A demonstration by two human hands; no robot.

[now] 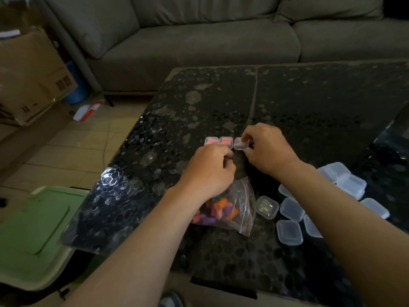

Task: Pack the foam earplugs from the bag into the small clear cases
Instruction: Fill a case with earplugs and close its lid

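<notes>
Your right hand point(265, 149) is pinching a case point(240, 144) beside two filled cases point(219, 141). Your left hand point(210, 171) is curling; I cannot tell its grip. The bag point(243, 196) of earplugs point(221, 210) is lying under that wrist.

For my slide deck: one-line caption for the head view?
Right hand pinches a clear case beside two filled cases; left hand curled near the earplug bag.

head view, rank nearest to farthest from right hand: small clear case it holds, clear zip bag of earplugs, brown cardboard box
1. small clear case, pinched in the right hand
2. clear zip bag of earplugs, closer to camera
3. brown cardboard box, far left
</notes>
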